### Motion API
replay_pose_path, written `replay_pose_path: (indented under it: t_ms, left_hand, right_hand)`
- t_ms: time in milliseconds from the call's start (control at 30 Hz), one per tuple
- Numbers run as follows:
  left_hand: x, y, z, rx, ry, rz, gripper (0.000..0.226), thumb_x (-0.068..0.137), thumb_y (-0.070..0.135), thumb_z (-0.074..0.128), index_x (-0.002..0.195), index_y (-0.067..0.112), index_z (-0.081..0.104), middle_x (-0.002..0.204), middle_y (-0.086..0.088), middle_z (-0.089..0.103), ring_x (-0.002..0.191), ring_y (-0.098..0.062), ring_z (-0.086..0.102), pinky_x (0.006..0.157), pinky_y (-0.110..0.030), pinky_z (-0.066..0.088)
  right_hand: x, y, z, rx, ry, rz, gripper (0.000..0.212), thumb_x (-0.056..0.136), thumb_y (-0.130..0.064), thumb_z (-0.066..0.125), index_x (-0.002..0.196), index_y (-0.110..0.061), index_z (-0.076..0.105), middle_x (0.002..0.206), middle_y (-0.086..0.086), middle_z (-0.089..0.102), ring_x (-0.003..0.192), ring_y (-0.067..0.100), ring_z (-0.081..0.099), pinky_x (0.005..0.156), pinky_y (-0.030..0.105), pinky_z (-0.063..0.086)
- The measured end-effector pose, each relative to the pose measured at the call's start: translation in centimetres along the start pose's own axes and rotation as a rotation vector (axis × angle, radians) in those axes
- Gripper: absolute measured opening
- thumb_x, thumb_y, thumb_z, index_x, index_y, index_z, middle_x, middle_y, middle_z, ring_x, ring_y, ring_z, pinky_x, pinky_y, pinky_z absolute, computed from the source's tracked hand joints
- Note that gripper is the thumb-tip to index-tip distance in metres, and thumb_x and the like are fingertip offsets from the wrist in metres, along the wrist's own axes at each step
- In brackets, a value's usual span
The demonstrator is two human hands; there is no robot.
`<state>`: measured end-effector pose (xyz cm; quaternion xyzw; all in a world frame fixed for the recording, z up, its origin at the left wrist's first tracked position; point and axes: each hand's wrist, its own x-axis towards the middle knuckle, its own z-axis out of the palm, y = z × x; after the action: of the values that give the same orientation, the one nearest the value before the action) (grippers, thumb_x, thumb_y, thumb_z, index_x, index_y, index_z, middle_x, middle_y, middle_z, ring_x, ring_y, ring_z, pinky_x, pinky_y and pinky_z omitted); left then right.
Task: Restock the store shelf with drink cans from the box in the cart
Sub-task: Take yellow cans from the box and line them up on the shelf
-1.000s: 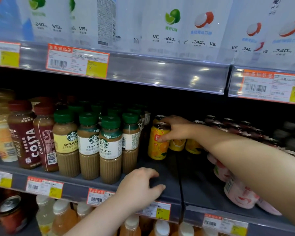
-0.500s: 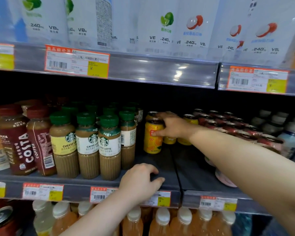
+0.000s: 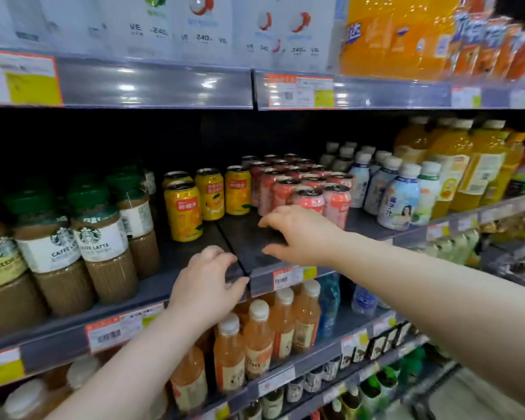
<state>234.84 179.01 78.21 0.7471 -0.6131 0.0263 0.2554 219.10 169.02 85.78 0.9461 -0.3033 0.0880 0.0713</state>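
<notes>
Several yellow orange-drink cans (image 3: 184,210) stand upright on the dark middle shelf (image 3: 249,237), with a block of pink cans (image 3: 303,189) to their right. My right hand (image 3: 300,234) hovers over the bare shelf in front of the pink cans, fingers loosely spread, holding nothing. My left hand (image 3: 206,283) rests on the shelf's front edge below the yellow cans, fingers curled over the lip. The box and the cart are out of view.
Starbucks coffee bottles (image 3: 100,247) crowd the shelf's left side. White and orange juice bottles (image 3: 406,189) fill the right. Peach-coloured bottles (image 3: 258,331) stand on the shelf below. The upper shelf rail (image 3: 152,86) with price tags overhangs.
My right hand has let go of the yellow can and drawn back to the right over the bare shelf. The view has swung right. My left hand stays on the shelf edge.
</notes>
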Motion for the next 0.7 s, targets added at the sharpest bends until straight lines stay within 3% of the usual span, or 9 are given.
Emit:
replay_pose_path:
  t_ms: [133, 300, 500, 700]
  left_hand:
    - [-1.3, 4.0, 1.7, 0.008, -0.002, 0.125, 0.042, 0.084, 0.044, 0.056, 0.12, 0.022, 0.06, 0.12, 0.003, 0.05, 0.115, -0.021, 0.046, 0.093, -0.035, 0.044]
    - [-2.6, 10.4, 4.8, 0.059, -0.122, 0.237, 0.045, 0.083, 0.049, 0.055, 0.121, 0.024, 0.057, 0.123, 0.001, 0.049, 0.117, -0.024, 0.045, 0.096, -0.035, 0.041]
    - [-6.9, 24.1, 10.1, 0.066, -0.315, 0.403, 0.049, 0.084, 0.052, 0.051, 0.124, 0.024, 0.052, 0.127, 0.0, 0.046, 0.12, -0.024, 0.044, 0.095, -0.037, 0.043]
    - [-13.6, 39.6, 15.4, 0.028, -0.448, 0.57, 0.053, 0.082, 0.056, 0.052, 0.124, 0.024, 0.052, 0.126, 0.0, 0.049, 0.118, -0.024, 0.047, 0.093, -0.037, 0.047]
  right_hand:
    - [-6.0, 2.4, 0.8, -0.06, -0.04, 0.097, 0.054, 0.089, -0.045, 0.051, 0.137, -0.021, 0.041, 0.133, 0.005, 0.05, 0.12, 0.028, 0.046, 0.096, 0.039, 0.041]
    - [-15.1, 6.2, 1.0, -0.047, -0.096, 0.253, 0.059, 0.089, -0.049, 0.05, 0.139, -0.021, 0.037, 0.136, 0.005, 0.047, 0.125, 0.026, 0.043, 0.101, 0.039, 0.039]
    - [-31.9, 12.0, -0.4, -0.059, -0.148, 0.504, 0.055, 0.086, -0.047, 0.051, 0.134, -0.021, 0.043, 0.123, 0.007, 0.055, 0.117, 0.027, 0.05, 0.094, 0.039, 0.045]
    - [-49.5, 16.3, -1.7, -0.077, -0.239, 0.788, 0.061, 0.084, -0.051, 0.053, 0.137, -0.024, 0.04, 0.133, 0.006, 0.05, 0.125, 0.026, 0.045, 0.102, 0.041, 0.04]
